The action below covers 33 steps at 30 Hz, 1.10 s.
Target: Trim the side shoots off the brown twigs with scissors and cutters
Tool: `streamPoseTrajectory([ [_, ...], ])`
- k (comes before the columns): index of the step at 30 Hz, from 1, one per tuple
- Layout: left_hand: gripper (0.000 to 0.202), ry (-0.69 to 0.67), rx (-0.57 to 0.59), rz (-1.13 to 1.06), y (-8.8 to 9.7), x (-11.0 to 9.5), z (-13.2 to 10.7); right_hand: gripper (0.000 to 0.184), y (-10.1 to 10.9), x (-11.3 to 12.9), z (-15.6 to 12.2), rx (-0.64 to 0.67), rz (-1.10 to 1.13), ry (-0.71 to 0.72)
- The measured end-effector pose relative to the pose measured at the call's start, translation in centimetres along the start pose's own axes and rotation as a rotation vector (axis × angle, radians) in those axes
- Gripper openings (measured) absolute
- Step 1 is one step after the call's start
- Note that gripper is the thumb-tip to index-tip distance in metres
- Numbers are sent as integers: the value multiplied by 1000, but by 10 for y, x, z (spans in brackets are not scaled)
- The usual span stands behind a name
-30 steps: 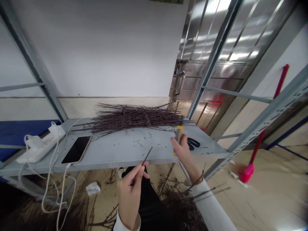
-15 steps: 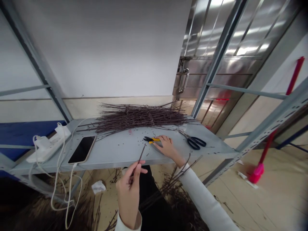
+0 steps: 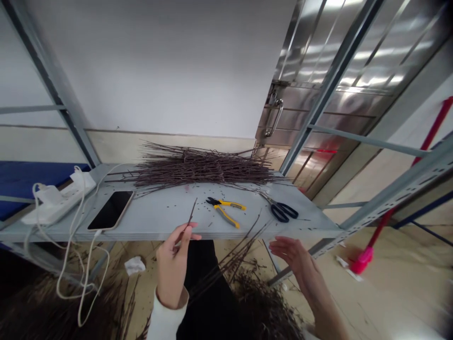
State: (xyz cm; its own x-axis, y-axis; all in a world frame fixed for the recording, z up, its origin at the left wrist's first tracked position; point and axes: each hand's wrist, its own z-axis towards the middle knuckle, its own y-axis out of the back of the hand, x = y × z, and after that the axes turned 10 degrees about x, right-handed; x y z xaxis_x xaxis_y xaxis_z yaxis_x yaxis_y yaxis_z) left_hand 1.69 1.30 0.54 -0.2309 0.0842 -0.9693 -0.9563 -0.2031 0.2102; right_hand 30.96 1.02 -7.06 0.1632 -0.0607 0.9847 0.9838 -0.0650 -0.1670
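My left hand (image 3: 173,262) pinches a short thin twig (image 3: 191,213) that points up over the front edge of the grey metal shelf (image 3: 163,222). To its right, my right hand (image 3: 295,257) hovers below the shelf edge, fingers spread, holding nothing. Yellow-handled cutters (image 3: 225,208) lie on the shelf between the two hands. Black scissors (image 3: 280,208) rest further right. A big pile of dark twigs (image 3: 198,167) lies along the back of the shelf. More loose twigs (image 3: 233,257) lean from my lap up to the shelf edge.
A phone (image 3: 111,210) on a white cable lies at the shelf's left, beside a white power strip (image 3: 58,200). Grey rack posts (image 3: 314,113) frame the shelf. A steel door (image 3: 339,71) stands behind on the right. A red broom (image 3: 364,257) leans at the right. Twig scraps cover the floor.
My right hand set the yellow cutters down on the shelf, let go and drew back below the edge. My left hand kept its twig and shifted slightly left.
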Motion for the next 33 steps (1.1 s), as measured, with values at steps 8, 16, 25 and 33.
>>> streamPoseTrajectory([
  [8, 34, -34, -19, -88, 0, 0, -5, 48, -75, 39, 9, 468, -376, -170],
  [16, 32, -66, 14, -83, 2, -4, -12, 25, -137, 11, 15, 480, -338, -87],
  [25, 32, -75, 135, -83, 0, 0, -13, 35, -161, -19, 22, 83, -362, -181],
  [33, 32, -94, 162, -61, 2, 2, -14, 20, -155, -9, 23, 174, -304, -183],
])
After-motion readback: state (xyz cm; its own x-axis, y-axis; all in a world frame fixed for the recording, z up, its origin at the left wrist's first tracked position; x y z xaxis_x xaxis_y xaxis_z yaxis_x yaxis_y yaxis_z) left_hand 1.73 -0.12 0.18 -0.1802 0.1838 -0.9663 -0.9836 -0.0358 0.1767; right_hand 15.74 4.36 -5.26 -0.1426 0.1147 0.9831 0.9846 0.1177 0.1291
